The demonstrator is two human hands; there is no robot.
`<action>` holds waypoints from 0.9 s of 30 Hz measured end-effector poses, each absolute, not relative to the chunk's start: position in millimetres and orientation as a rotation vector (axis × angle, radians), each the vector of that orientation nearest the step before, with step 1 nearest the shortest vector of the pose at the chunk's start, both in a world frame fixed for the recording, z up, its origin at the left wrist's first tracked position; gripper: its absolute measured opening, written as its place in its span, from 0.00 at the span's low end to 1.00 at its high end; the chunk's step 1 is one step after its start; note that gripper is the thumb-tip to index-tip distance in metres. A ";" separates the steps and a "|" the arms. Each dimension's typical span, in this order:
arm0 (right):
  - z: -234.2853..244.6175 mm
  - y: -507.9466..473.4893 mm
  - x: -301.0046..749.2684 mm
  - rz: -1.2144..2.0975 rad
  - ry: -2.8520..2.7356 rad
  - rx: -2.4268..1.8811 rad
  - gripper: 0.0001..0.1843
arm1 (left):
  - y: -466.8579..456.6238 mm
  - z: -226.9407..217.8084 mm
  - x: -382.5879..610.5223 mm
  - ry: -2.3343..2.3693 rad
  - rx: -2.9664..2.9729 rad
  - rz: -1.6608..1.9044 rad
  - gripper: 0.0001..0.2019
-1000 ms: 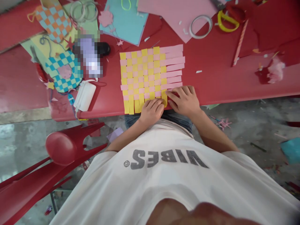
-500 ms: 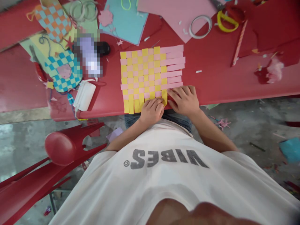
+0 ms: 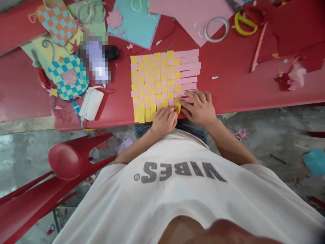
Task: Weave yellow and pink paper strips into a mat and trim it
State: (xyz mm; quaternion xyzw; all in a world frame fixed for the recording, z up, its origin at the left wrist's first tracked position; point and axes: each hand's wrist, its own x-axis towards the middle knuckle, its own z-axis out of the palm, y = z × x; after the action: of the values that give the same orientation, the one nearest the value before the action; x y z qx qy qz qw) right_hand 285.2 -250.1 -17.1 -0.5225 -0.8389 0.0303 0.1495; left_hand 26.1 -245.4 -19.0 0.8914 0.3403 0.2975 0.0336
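A woven paper mat of yellow and pink strips lies flat on the red table. Loose pink strip ends stick out at its right side, and yellow ends hang toward the near edge. My left hand is closed at the mat's lower right corner, its fingers curled on the end of the rightmost yellow strip. Beside it, my right hand rests with fingers stretched over the lowest pink ends. Its index fingertip touches the mat near that yellow strip; the palm side is hidden.
A white box-shaped device and a checkered blue paper piece lie left of the mat. Behind are a tape roll, yellow-handled scissors and pink paper. A red chair stands at the left.
My right hand's fingers have shifted slightly up and left, farther onto the pink strips and the mat's corner. My left hand and the mat stay in place.
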 end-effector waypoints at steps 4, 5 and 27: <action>-19.7 -250.9 285.4 0.128 -2.397 -1.526 0.30 | -245.5 -19.4 26.2 1.040 2.719 0.977 0.04; -21.5 -251.5 285.6 0.130 -2.389 -1.531 0.30 | -245.8 -19.4 26.3 1.045 2.720 0.978 0.04; -32.1 -255.4 288.9 0.079 -2.314 -1.572 0.23 | -248.8 -9.2 16.1 0.975 2.749 0.875 0.09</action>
State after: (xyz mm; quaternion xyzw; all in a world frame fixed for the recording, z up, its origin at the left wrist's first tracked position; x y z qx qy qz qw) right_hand 288.9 -255.4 -32.1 -0.5534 -0.8148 0.0279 0.1706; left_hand 16.1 -248.8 -9.2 0.9017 0.3198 0.2869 0.0484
